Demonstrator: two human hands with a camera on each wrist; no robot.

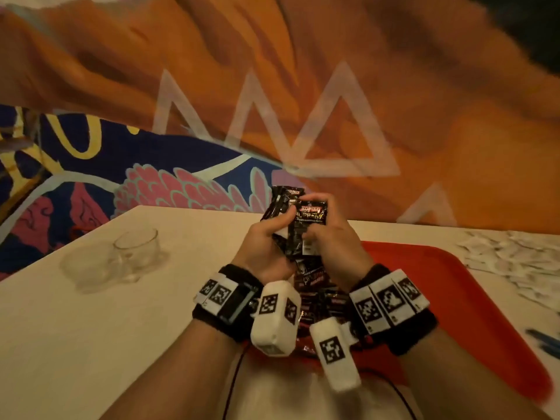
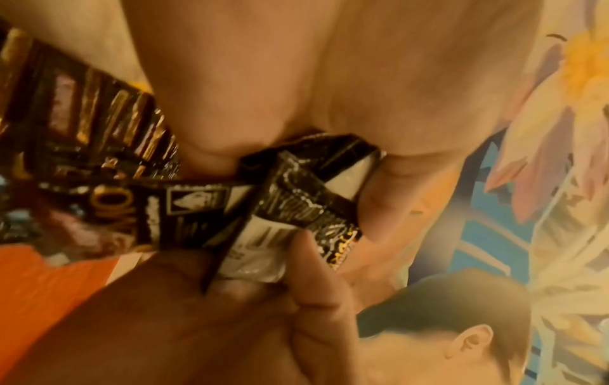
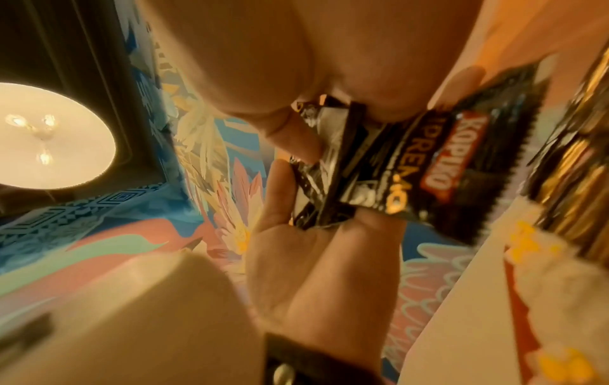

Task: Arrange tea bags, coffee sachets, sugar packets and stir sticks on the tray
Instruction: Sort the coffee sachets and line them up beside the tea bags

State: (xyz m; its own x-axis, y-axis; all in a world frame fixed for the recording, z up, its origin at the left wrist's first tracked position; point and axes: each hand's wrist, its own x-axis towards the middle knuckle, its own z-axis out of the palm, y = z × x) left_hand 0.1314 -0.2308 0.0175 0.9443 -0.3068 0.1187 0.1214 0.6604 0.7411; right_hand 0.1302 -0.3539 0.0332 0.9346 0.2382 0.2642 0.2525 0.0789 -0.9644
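Both hands hold up a strip of black coffee sachets above the near left part of the red tray. My left hand pinches the strip's left side, and my right hand grips the front sachet, which bears a red label. In the left wrist view the folded sachets sit between thumb and fingers. More sachets of the strip hang down onto the tray between my wrists.
A clear glass cup stands on the cream table to the left. White packets lie scattered at the right, with a blue object near the right edge. An orange blanket lies behind the table.
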